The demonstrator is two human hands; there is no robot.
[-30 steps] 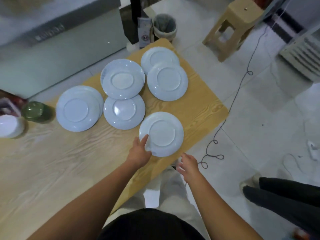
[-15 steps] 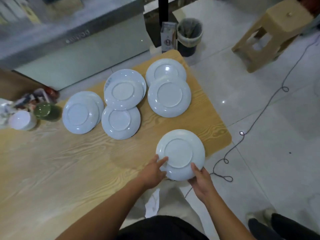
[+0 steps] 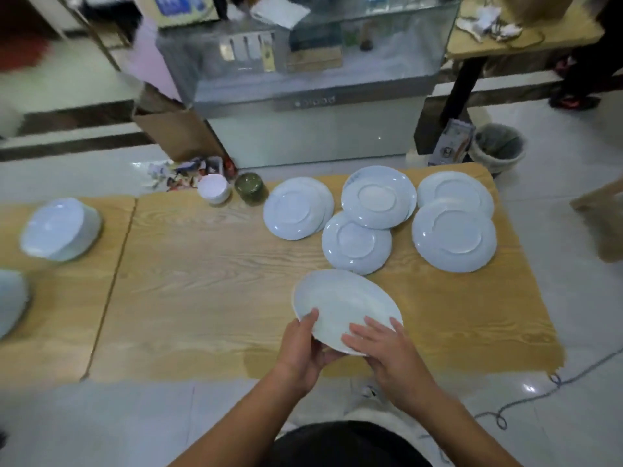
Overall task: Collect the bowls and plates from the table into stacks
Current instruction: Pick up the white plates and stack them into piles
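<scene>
Both hands hold one white plate (image 3: 344,305) face up, tilted, above the near edge of the wooden table (image 3: 202,298). My left hand (image 3: 301,348) grips its near-left rim from below, thumb on top. My right hand (image 3: 384,345) lies with fingers over its near-right rim. Several white plates lie upside down at the far right: one (image 3: 296,208), an overlapping one (image 3: 377,197), one (image 3: 355,244) nearest the held plate, and a pair (image 3: 453,235) at the right end. A stack of white bowls (image 3: 59,230) stands on the left table.
A white cup (image 3: 214,188) and a green jar (image 3: 250,187) stand at the table's far edge. Another white dish (image 3: 10,301) shows at the left border. A glass display counter (image 3: 310,82) stands behind, a bin (image 3: 499,146) and a cable (image 3: 539,392) on the floor.
The plate that lay upside down at the table's edge has been lifted by both hands and turned face up. The view has swung left and up, showing the bowls.
</scene>
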